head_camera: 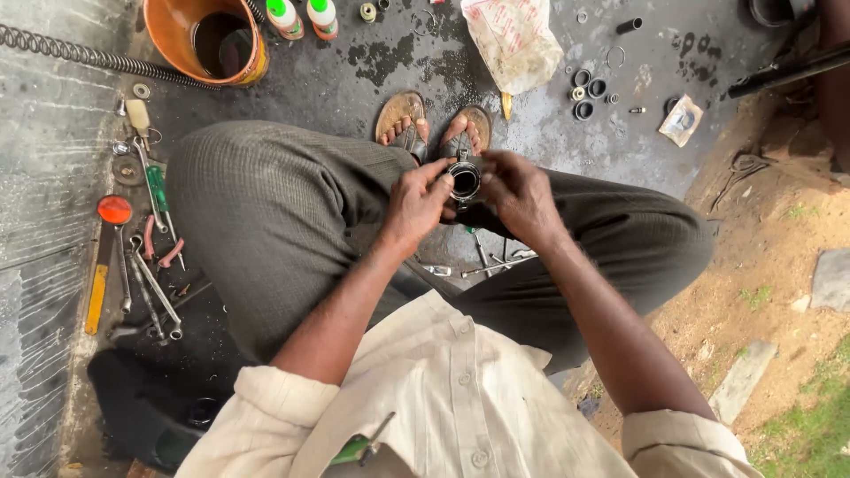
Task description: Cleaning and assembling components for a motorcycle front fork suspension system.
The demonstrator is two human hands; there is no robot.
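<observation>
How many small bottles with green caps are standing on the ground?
2. One green-capped bottle stands just right of the orange bucket at the top edge; the second bottle stands right beside it. Both are cut off by the frame; more may be outside the view.

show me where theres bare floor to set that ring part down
Both hands, left hand and right hand, grip the ring part. Bare floor lies between the orange bucket and the sandalled feet. Crowded: the wrenches on the left, the small rings beside the plastic bag.

Black round ring part [465,180]; open bore facing up; above knees
</observation>
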